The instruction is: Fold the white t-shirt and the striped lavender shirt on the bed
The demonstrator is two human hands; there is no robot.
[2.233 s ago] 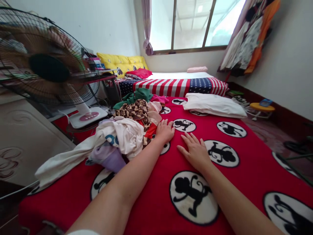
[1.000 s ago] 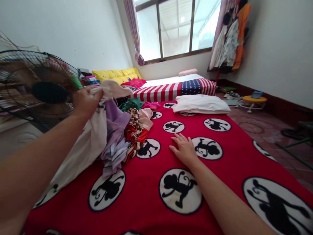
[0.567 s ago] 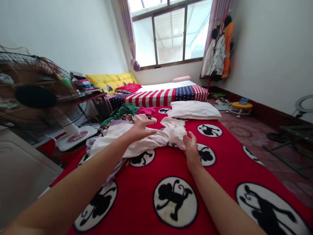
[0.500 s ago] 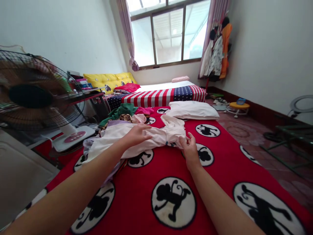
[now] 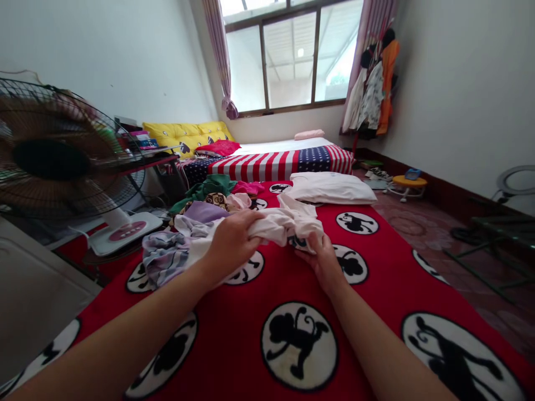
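Now, left hand (image 5: 229, 240): closed around bunched pale pink cloth (image 5: 288, 225)
Right hand (image 5: 322, 260): pinching that cloth's lower fold, over red monkey-print blanket (image 5: 370, 317)
Step in hand: gathering cloth between both hands

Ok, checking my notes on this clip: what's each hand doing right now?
Left hand: closed, holding a crumpled pale pink cloth garment.
Right hand: closed, holding the same garment.

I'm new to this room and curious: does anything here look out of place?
The crumpled clothes heaped on the red monkey-print blanket look untidy, lying tangled and unfolded. A pale garment is bunched up between the left hand and the right hand.
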